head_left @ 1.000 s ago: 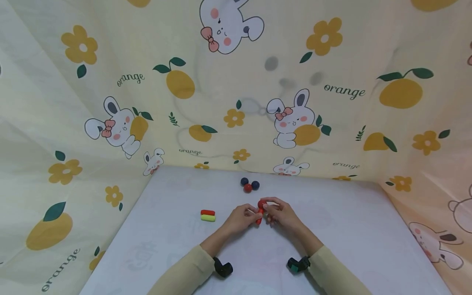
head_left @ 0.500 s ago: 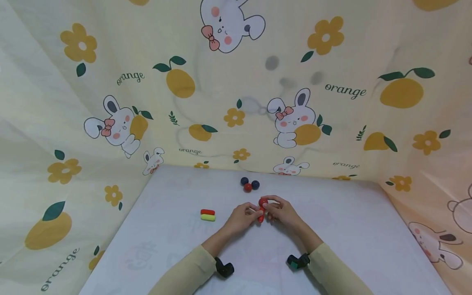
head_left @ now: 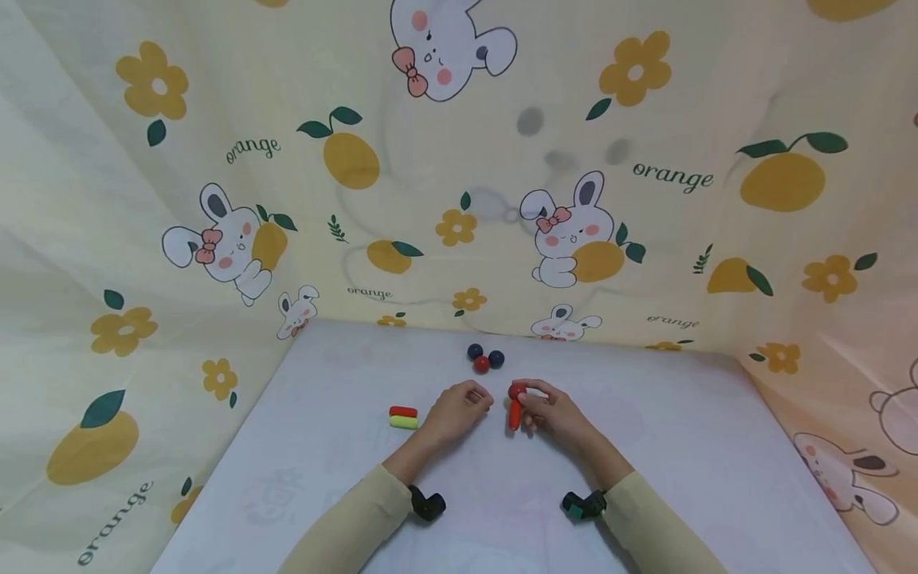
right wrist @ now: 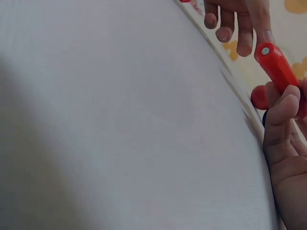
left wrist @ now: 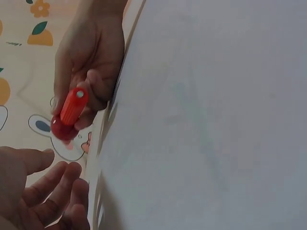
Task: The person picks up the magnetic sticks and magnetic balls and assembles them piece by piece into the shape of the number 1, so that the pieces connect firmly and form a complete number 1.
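My right hand (head_left: 558,413) pinches a red ball (head_left: 516,391) between thumb and fingers, a little above the table. A red rod (head_left: 514,416) hangs from the ball toward me; in the left wrist view the rod (left wrist: 73,107) joins the ball (left wrist: 60,129), and its free end bears a small pale disc. Left of them, my left hand (head_left: 456,410) is apart from both pieces, its fingers loosely bent around nothing. In the right wrist view the rod (right wrist: 279,68) points toward the left hand's fingertips (right wrist: 244,45).
Two dark blue balls (head_left: 496,359) and a red ball (head_left: 481,364) sit together at the back of the white table (head_left: 344,375). A red rod (head_left: 403,411) and a yellow-green rod (head_left: 404,422) lie side by side left of my left hand. A patterned cloth (head_left: 430,159) hangs behind.
My left hand has let go of the red rod and moved left. The right hand keeps the ball with the rod on it, slightly farther right.
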Demonstrator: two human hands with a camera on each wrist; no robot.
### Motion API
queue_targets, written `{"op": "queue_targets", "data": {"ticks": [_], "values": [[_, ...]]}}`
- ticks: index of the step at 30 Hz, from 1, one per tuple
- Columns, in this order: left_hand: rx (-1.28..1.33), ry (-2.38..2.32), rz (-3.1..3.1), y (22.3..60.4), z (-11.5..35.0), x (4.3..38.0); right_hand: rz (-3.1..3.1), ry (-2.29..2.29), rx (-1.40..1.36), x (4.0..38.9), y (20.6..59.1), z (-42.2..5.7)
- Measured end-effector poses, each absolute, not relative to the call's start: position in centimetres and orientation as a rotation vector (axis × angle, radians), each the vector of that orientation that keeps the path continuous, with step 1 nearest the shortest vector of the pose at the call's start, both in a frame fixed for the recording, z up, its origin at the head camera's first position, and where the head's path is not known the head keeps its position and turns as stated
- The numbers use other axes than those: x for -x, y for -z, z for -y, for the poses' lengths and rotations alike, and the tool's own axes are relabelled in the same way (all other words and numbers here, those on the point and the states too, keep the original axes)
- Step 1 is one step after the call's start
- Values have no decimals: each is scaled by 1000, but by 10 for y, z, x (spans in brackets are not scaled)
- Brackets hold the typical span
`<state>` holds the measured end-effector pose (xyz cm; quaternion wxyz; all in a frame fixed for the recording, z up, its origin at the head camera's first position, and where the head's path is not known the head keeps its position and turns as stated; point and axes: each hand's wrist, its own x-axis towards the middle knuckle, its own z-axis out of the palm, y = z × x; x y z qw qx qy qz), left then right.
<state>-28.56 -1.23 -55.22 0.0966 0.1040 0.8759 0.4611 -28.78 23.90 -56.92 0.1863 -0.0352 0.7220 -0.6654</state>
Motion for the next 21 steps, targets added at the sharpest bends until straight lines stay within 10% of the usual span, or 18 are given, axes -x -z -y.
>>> {"op": "queue_targets", "data": {"ticks": [21], "values": [[-276,-1129,-2940,542,11,323,-2006,1882,33,289,571,-239]]}}
